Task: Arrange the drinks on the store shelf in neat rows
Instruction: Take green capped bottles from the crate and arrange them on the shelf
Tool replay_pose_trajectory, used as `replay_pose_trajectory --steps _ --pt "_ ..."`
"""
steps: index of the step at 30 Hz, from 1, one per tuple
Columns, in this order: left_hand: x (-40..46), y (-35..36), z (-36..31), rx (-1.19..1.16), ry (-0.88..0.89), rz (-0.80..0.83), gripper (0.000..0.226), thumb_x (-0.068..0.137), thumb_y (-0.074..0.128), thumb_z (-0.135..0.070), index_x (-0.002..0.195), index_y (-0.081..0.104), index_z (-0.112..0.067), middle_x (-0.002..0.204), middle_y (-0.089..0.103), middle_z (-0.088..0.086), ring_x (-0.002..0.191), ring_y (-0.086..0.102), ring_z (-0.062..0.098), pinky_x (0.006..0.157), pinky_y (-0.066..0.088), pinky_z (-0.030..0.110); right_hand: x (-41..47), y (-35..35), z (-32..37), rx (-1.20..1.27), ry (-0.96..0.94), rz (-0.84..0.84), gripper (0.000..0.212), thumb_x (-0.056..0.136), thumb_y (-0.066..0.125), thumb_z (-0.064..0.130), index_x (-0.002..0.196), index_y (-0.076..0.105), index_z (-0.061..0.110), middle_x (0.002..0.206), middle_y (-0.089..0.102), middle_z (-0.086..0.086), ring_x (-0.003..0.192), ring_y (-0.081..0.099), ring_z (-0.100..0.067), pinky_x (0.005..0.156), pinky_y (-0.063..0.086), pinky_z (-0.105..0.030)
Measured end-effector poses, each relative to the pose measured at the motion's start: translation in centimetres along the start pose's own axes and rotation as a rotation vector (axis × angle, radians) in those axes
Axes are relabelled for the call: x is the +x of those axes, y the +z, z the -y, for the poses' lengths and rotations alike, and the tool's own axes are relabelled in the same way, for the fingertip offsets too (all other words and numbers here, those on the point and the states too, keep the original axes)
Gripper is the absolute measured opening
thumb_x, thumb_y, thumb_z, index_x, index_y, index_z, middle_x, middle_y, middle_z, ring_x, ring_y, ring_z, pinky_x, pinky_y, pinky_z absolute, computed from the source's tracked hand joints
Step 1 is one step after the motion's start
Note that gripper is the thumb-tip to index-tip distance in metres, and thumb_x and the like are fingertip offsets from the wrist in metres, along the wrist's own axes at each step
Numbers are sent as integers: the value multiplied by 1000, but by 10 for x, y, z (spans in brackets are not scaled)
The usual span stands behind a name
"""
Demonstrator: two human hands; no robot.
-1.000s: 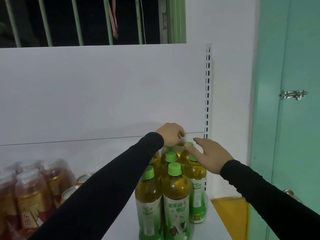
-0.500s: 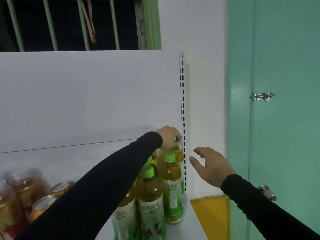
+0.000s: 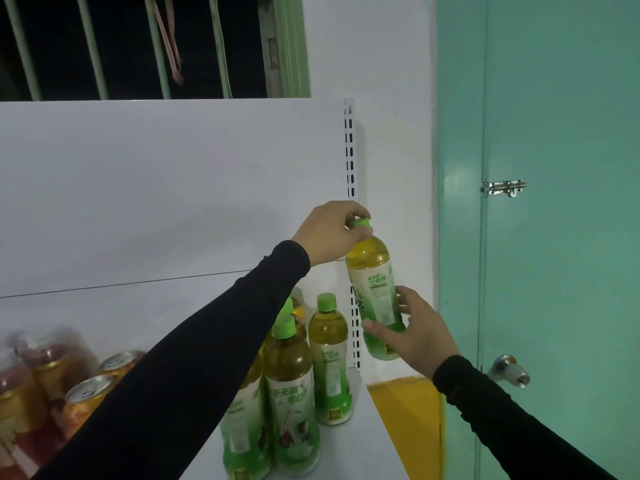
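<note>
A big green door (image 3: 554, 237) stands on the right, next to the white shelf (image 3: 367, 445). Cans (image 3: 86, 393) sit on the shelf at the left, and green tea bottles (image 3: 294, 393) stand in a bunch near its right edge. One bottle (image 3: 375, 292) is up in the air, past the shelf's right edge. The left hand (image 3: 329, 233) pinches its green cap. The right hand (image 3: 415, 330) curls around its lower part.
</note>
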State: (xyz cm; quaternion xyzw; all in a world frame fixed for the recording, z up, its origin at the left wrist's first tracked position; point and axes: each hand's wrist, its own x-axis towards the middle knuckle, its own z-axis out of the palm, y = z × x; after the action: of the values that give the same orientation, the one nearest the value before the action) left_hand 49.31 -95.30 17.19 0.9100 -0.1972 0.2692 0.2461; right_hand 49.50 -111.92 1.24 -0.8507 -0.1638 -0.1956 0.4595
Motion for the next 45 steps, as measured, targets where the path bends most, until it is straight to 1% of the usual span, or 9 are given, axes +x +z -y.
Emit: replay_pose_trajectory --steps 4,15,21,25,29,33,38,43,45 --pt "-17 -10 -6 -127 -34 -106 29 93 68 -32 120 67 -20 109 66 -5 97 61 12 95 49 31 -20 4 14 265 -20 -66 48 71 83 42 111 58 31 102 70 17 93 68 -1 83 58 -26" --pt "-119 -41 4 -763 -261 -66 56 82 69 -49 127 62 -17 111 75 1 104 71 16 97 55 38 -69 12 66 731 -43 245 40 82 76 38 115 69 17 110 74 -2 103 70 -22 90 57 -45" --pt "-176 -49 25 -1098 -350 -26 40 87 73 -31 120 59 -13 94 74 8 78 71 19 65 57 27 -85 42 93 1087 135 513 37 76 71 35 99 76 7 106 71 -23 94 70 -32 75 58 -39" --pt "-209 -64 45 -1098 -382 -122 48 79 77 -29 121 61 -11 100 74 16 85 72 26 69 59 34 -97 72 109 1155 153 700 65 58 90 47 106 75 8 114 70 -21 100 70 -30 80 58 -38" --pt "-238 -79 60 -1046 -468 -278 55 75 81 -23 124 60 -12 103 73 21 86 70 32 76 58 43 -109 94 124 899 63 645 45 89 63 43 120 66 11 117 72 -7 110 67 -21 90 54 -32" --pt "-253 -83 67 -956 -499 -438 62 67 90 -19 122 61 -20 106 70 27 85 71 35 77 58 48 -123 113 138 537 -178 514 38 82 71 43 116 65 26 107 73 15 100 69 -5 86 55 -28" --pt "-264 -85 72 -928 -566 -449 63 60 92 -33 115 64 -23 109 69 24 91 71 38 85 56 62 -133 130 145 819 -38 551 42 72 75 24 112 65 18 104 76 3 98 71 -14 80 57 -26" --pt "-277 -95 71 -1011 -612 -341 48 78 76 -36 120 58 -20 88 70 10 70 67 22 58 53 33 -136 132 147 1145 252 795 30 82 73 19 110 71 9 110 73 -15 96 72 -22 74 58 -30" --pt "-281 -95 70 -1036 -622 -321 52 78 71 -32 126 53 -20 80 70 6 65 66 19 53 52 30 -135 134 147 1202 306 876 42 74 81 29 109 74 8 119 68 -21 106 68 -29 86 57 -39"
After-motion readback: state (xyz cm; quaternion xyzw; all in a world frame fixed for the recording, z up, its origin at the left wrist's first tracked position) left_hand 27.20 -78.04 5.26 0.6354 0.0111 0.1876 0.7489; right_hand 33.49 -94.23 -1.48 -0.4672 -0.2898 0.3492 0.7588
